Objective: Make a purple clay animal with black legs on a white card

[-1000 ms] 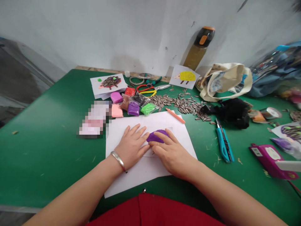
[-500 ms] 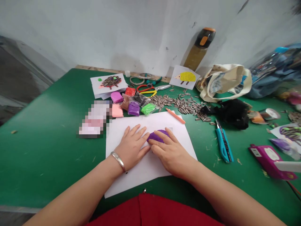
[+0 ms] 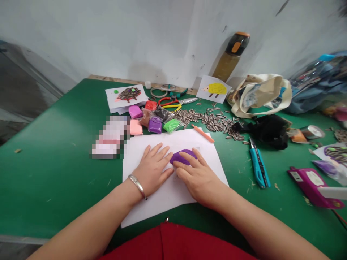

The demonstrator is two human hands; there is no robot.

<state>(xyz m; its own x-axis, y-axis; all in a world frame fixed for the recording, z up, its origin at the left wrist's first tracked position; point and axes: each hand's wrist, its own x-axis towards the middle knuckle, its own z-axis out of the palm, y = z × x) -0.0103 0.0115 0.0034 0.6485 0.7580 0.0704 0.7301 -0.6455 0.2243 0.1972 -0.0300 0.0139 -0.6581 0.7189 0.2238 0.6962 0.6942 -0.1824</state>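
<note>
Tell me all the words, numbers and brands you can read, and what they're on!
None can be read clearly.
Phone-like thing: pixelated, so nothing is readable.
Magenta box: any marks on its pale patch are too small and blurred to read.
Silvery can: too blurred to read anything.
White paper and purple shape: no readable writing on the parts that show.

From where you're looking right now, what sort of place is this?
Likely a craft workspace at a green table: a purple clay-like piece on white paper, scattered striped seeds and a yellow animal picture suggest it.
</note>
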